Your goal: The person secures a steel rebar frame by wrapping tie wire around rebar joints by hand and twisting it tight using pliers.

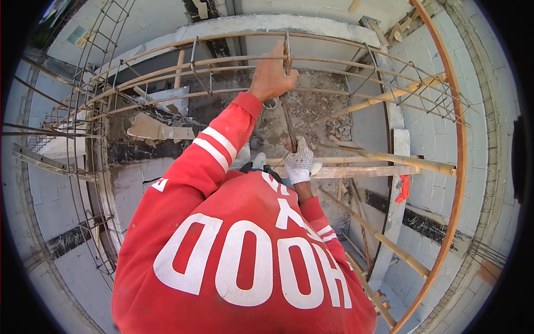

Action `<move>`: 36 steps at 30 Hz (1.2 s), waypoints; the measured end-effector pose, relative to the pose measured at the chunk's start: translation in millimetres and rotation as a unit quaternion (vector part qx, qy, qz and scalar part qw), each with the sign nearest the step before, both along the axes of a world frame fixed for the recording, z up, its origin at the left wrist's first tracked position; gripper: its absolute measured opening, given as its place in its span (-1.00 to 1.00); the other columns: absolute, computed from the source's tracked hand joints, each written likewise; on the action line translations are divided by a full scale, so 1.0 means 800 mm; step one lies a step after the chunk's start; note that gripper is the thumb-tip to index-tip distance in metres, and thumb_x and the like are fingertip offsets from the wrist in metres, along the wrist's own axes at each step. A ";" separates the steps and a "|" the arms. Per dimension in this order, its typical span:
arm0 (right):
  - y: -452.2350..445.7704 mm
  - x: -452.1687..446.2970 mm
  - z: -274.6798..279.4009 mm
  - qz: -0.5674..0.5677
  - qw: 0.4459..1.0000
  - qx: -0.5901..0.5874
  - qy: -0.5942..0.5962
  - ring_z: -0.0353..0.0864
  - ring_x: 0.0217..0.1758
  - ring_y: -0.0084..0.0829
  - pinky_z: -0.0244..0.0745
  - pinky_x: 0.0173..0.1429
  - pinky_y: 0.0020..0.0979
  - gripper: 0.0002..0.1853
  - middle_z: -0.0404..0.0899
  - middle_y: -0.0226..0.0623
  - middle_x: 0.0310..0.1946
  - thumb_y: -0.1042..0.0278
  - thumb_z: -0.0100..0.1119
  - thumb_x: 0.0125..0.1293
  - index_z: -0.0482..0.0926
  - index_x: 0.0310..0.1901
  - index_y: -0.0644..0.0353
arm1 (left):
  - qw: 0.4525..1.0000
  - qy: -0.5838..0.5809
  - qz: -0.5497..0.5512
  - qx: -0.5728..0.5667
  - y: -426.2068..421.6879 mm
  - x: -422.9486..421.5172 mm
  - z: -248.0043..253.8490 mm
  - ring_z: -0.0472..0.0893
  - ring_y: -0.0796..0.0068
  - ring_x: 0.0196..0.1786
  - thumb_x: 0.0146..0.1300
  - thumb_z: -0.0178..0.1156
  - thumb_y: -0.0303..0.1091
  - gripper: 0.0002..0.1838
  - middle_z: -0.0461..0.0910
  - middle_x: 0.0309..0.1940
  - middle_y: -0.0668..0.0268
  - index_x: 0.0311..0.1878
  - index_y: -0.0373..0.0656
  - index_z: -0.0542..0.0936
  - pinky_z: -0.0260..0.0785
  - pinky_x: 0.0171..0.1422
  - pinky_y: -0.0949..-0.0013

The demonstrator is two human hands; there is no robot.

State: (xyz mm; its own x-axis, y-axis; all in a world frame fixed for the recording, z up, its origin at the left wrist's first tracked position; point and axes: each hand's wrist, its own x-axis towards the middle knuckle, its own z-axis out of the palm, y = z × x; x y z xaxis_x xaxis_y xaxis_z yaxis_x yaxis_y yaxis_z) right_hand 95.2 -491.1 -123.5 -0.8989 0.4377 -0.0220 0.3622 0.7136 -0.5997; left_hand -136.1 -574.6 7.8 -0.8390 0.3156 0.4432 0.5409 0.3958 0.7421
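My left hand (272, 77) is bare and reaches out to the rebar cage (328, 60), which runs across the view. Its fingers are closed around a rebar stirrup (287, 47) where the long bars pass. Lower and nearer my body, my right hand (300, 160) wears a white knitted glove. Its fingers are wrapped round a long dark metal tool (289, 125), which slants up towards the left hand. The tool's upper end lies just below that hand; its exact kind cannot be made out. Several other stirrups hang spaced along the bars.
A curved wooden beam (453, 128) runs down the right side. Bamboo poles (406, 161) cross between it and the block walls. Upright rebar (72, 128) stands at the left beside a ladder-like metal piece (44, 161). Rubble and dirt (322, 94) lie far below. A red cloth (404, 188) hangs at right.
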 end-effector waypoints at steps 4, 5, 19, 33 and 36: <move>0.001 -0.007 0.009 0.068 0.962 -0.265 0.006 0.60 -0.20 0.02 0.53 -0.03 -0.07 -0.52 0.59 0.04 -0.31 -0.02 0.32 0.39 0.55 0.00 0.31 | 1.000 0.008 0.001 -0.011 0.000 -0.001 0.003 0.58 -0.19 -0.30 -0.02 0.35 -0.34 -0.62 0.53 -0.47 0.05 -0.19 -0.19 0.40 0.40 -0.21 -0.05; -0.003 0.006 -0.003 0.072 0.950 -0.301 0.034 0.60 -0.29 -0.22 0.53 -0.12 -0.19 -0.62 0.59 -0.14 -0.37 0.08 0.41 0.33 0.56 -0.19 0.27 | 1.000 0.004 -0.003 -0.009 -0.001 0.000 0.004 0.58 -0.21 -0.30 -0.01 0.35 -0.34 -0.63 0.53 -0.47 0.04 -0.19 -0.19 0.40 0.40 -0.21 -0.05; 0.019 0.028 0.009 0.162 0.651 -0.738 -0.065 0.64 -0.54 -0.43 0.55 -0.46 -0.41 -0.64 0.66 -0.27 -0.43 0.37 0.51 0.17 0.64 -0.03 0.29 | 0.999 0.035 -0.029 0.016 -0.004 -0.003 -0.008 0.56 -0.24 -0.30 -0.01 0.31 -0.38 -0.63 0.52 -0.47 0.00 -0.17 -0.23 0.39 0.39 -0.19 -0.07; 0.096 0.079 -0.019 0.134 0.935 -0.237 -0.228 0.61 -0.01 0.14 0.54 0.12 -0.07 -0.45 0.66 0.14 -0.12 0.09 0.42 0.07 0.61 0.02 0.31 | 0.998 0.041 0.046 -0.018 -0.043 0.143 0.010 0.53 -0.04 -0.08 -0.04 0.50 -0.37 -0.45 0.53 -0.15 0.04 0.04 -0.27 0.50 0.40 0.07 0.05; 0.127 0.095 -0.043 0.171 0.958 -0.112 -0.201 0.67 -0.09 0.11 0.54 0.08 -0.01 -0.54 0.70 0.07 -0.19 0.09 0.36 0.16 0.64 -0.01 0.25 | 0.989 -0.083 -0.108 -0.051 -0.011 0.186 -0.016 0.55 -0.04 -0.04 0.01 0.48 -0.35 -0.52 0.54 -0.11 0.05 -0.01 -0.23 0.54 0.41 0.07 0.10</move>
